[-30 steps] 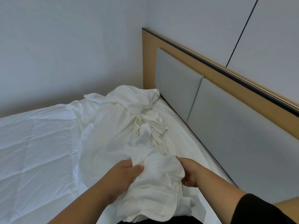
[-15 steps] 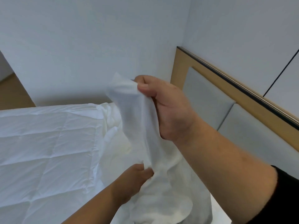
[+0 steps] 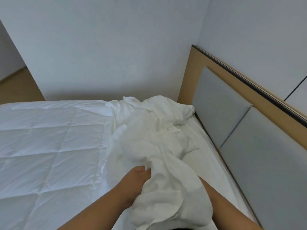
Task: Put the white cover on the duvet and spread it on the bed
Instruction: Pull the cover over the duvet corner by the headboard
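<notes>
The white cover (image 3: 154, 138) is not yet on the duvet: it lies in a crumpled, twisted rope along the head end of the bed (image 3: 214, 146), running from the person's lap away toward the far corner by the headboard (image 3: 232, 113). The left hand (image 3: 137, 178) forms the one grip in plain sight, its fingers curled into a fold of the cover at the near end of the bundle. The right hand is buried under the cloth on the other side of that fold; only the forearm shows, so whether it grips anything cannot be told, though it probably holds the cover too.

The duvet (image 3: 49, 146), quilted and bare, lies flat to the left of the left hand's grip, with the cover's edge lapping over its near border. Judging from this, the task is at an early stage: the cover's opening or corners still have to be found, the duvet fed inside, the corners matched, and the whole thing shaken out and spread flat.
</notes>
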`<action>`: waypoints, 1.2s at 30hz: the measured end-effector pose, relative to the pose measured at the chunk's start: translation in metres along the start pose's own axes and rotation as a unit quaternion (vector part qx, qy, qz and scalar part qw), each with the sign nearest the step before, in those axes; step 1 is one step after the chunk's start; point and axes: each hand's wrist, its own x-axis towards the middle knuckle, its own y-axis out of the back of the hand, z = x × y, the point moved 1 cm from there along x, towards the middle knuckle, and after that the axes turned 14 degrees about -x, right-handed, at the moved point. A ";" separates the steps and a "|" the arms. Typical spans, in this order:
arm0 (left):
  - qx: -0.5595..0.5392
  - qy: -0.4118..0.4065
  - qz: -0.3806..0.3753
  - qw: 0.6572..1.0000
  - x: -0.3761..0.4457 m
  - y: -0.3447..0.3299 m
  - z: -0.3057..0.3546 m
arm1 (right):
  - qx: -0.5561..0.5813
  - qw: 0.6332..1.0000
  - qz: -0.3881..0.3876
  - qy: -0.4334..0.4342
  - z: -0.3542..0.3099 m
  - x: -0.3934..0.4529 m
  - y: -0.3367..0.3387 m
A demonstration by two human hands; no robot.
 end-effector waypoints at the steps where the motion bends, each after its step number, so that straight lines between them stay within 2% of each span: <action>1: 0.049 -0.029 0.016 0.998 0.002 0.000 0.000 | 0.017 0.997 -0.027 -0.074 -0.004 -0.017 -0.005; 2: 0.149 -0.067 0.010 0.986 0.003 -0.001 0.003 | 0.067 0.994 -0.001 -0.086 -0.006 -0.017 -0.011; 3: 0.255 -0.096 -0.019 0.962 0.003 -0.005 0.006 | 0.058 0.997 0.049 0.011 0.014 -0.015 -0.022; 4: 0.343 -0.111 -0.041 0.932 0.004 -0.010 0.007 | 0.047 0.994 0.045 0.089 0.011 -0.018 -0.018; 5: 0.364 -0.119 -0.032 0.923 0.006 -0.014 0.006 | 0.031 0.992 0.105 0.059 -0.001 -0.027 -0.016; 6: 0.348 -0.118 -0.016 0.930 0.006 -0.020 0.006 | 0.137 0.978 0.147 0.048 -0.003 -0.029 -0.013; 8: 0.181 -0.102 0.032 0.978 0.007 -0.032 0.003 | 0.120 0.955 0.257 0.084 0.018 -0.032 -0.014; 10: 0.010 -0.065 0.082 0.994 0.005 -0.039 0.000 | 0.130 0.948 0.270 0.104 0.025 -0.037 -0.011; 12: 0.016 -0.114 0.140 0.983 -0.001 -0.035 0.006 | 0.235 0.932 0.259 0.095 0.029 -0.041 -0.002; 14: 0.076 -0.228 0.211 0.947 -0.010 -0.027 0.017 | 0.336 0.910 0.233 0.069 0.033 -0.042 0.005; 16: 0.074 -0.266 0.247 0.929 -0.020 -0.019 0.032 | 0.304 0.920 0.237 0.071 0.033 -0.039 0.008; 19: 0.053 -0.245 0.260 0.933 -0.032 -0.015 0.049 | 0.152 0.948 0.260 0.103 0.027 -0.029 0.011; 22: 0.026 -0.256 0.279 0.925 -0.058 -0.031 0.085 | 0.021 0.955 0.278 0.100 0.017 -0.029 0.011; 25: 0.072 -0.327 0.224 0.915 -0.106 -0.066 0.127 | 0.032 0.945 0.298 0.130 0.003 -0.035 0.013; 27: 0.127 -0.386 0.163 0.899 -0.140 -0.089 0.145 | 0.044 0.933 0.318 0.164 -0.008 -0.040 0.022; 29: 0.157 -0.412 0.089 0.893 -0.163 -0.102 0.149 | 0.077 0.913 0.352 0.192 -0.017 -0.044 0.035; 31: 0.148 -0.399 0.051 0.903 -0.170 -0.105 0.146 | 0.117 0.897 0.376 0.200 -0.017 -0.048 0.044; 32: 0.139 -0.364 0.051 0.919 -0.166 -0.100 0.141 | 0.140 0.895 0.381 0.188 -0.013 -0.048 0.047; 34: 0.159 -0.245 0.057 0.955 -0.141 -0.081 0.118 | 0.190 0.894 0.377 0.152 -0.001 -0.046 0.048; 36: 0.247 -0.122 0.035 0.961 -0.107 -0.053 0.083 | 0.227 0.897 0.354 0.134 0.010 -0.047 0.047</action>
